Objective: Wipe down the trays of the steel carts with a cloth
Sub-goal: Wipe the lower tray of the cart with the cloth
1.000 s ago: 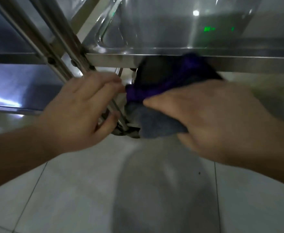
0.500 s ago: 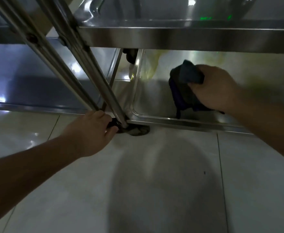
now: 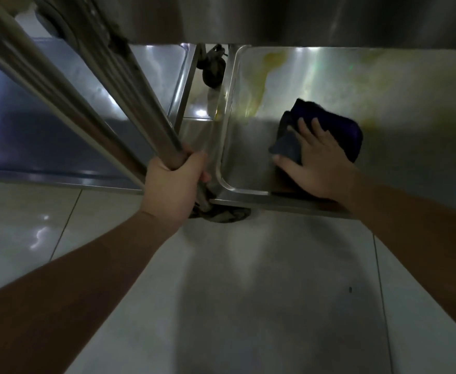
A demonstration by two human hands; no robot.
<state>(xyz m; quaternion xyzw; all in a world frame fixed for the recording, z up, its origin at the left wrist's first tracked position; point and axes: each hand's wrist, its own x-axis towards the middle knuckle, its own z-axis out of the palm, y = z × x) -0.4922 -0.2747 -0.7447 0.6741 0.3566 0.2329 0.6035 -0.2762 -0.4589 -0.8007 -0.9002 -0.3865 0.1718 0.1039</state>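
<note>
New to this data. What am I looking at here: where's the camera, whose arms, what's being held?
No machine here: these are a person's two bare arms, filmed by one wide-angle camera worn on their head, looking forward and down. That is why the arms enter from the bottom corners.

The right hand lies with straight fingers on a dark blue-purple cloth, pressing it onto the bottom tray of a steel cart. Yellowish smears show on the tray farther back, beyond the cloth.

The left hand grips the cart's upright post near its foot. A second cart's tray sits to the left, a caster wheel shows in the gap between the two carts, and pale floor tiles lie below.
</note>
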